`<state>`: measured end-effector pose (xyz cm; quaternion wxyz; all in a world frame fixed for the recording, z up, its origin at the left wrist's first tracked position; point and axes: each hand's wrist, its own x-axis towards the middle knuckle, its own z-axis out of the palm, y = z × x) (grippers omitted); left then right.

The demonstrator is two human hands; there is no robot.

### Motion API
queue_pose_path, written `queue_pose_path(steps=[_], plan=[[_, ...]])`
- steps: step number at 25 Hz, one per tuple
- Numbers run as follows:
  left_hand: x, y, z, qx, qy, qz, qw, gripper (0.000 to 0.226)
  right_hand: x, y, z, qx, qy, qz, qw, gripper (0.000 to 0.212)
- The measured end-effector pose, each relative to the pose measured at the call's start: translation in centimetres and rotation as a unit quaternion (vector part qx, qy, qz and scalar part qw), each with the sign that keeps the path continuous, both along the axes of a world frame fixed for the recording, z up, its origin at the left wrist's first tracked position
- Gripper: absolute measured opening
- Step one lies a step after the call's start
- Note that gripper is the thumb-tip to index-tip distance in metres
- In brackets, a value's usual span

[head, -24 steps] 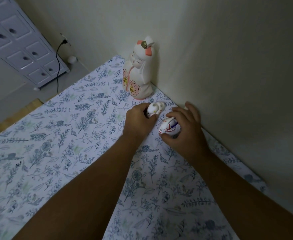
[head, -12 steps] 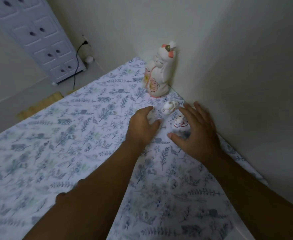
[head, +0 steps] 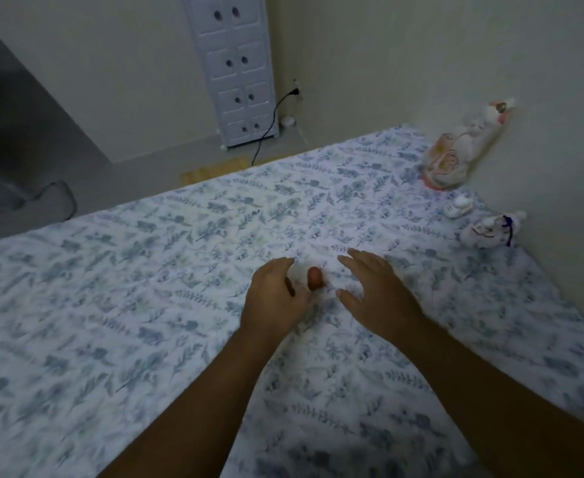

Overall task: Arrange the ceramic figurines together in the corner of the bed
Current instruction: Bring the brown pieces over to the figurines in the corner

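Three ceramic figurines stand in the far right corner of the bed point(head: 145, 305), by the wall. The tall white doll figurine point(head: 463, 150) with pink flowers is blurred and furthest back. In front of it sits a tiny white figurine point(head: 458, 207), then a small white fox-like figurine point(head: 490, 231) with dark markings, closest to the wall. My left hand point(head: 276, 298) and my right hand point(head: 376, 291) hover over the floral sheet in mid-bed, well apart from the figurines. Both hold nothing, with fingers spread.
A white drawer cabinet point(head: 238, 70) stands against the far wall beyond the bed, with a black cable point(head: 269, 125) plugged in beside it. A grey slipper point(head: 38, 208) lies on the floor at left. The wall runs along the bed's right side.
Both hands let go of the two small figurines and drew back toward mid-bed. The view swung left, so the figurines now sit at the right edge.
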<state>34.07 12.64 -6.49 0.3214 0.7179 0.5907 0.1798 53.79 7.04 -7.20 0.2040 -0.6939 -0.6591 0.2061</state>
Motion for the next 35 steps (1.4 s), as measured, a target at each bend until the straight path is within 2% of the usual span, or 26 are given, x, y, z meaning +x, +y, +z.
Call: queue_pose_path(steps=[3, 5, 12, 16, 21, 24, 27, 30, 33, 35], plan=[[-2.2, 0.0, -1.3, -0.021, 0.007, -0.003, 1.000, 0.044, -3.2, 1.6, -1.3, -0.063, 0.058, -0.009, 0.996, 0.072], [-2.7, 0.5, -2.3, -0.026, -0.001, 0.000, 1.000, 0.038, -4.5, 2.9, -2.5, -0.063, 0.091, -0.018, 0.994, 0.073], [-0.3, 1.7, -3.5, -0.038, -0.039, -0.006, 0.998, 0.038, -3.3, 2.7, -3.6, 0.001, 0.149, -0.072, 0.986, 0.031], [6.2, 0.3, -1.4, -0.021, -0.081, -0.103, 0.991, 0.032, 3.0, -2.2, -2.3, 0.026, 0.184, -0.200, 0.962, 0.029], [18.5, -1.8, -0.5, -0.021, -0.102, -0.240, 0.965, 0.044, 13.2, -7.9, -2.2, 0.059, 0.148, -0.355, 0.921, 0.025], [25.4, -2.8, -1.5, -0.007, -0.103, -0.295, 0.950, 0.037, 18.4, -9.8, -2.9, 0.070, 0.138, -0.431, 0.889, 0.021], [31.2, -3.0, -2.6, 0.009, -0.107, -0.330, 0.938, 0.025, 22.0, -10.9, -4.1, 0.081, 0.142, -0.470, 0.868, 0.018], [35.7, -3.0, -3.7, 0.033, -0.123, -0.365, 0.922, 0.023, 24.3, -11.4, -5.1, 0.094, 0.172, -0.486, 0.852, 0.017], [37.9, -2.7, -5.0, 0.057, -0.138, -0.376, 0.914, 0.027, 25.5, -11.5, -6.1, 0.091, 0.170, -0.481, 0.855, 0.019], [38.4, -2.7, -5.8, 0.051, -0.154, -0.366, 0.917, 0.036, 25.9, -11.5, -6.7, 0.094, 0.151, -0.483, 0.857, 0.012]])
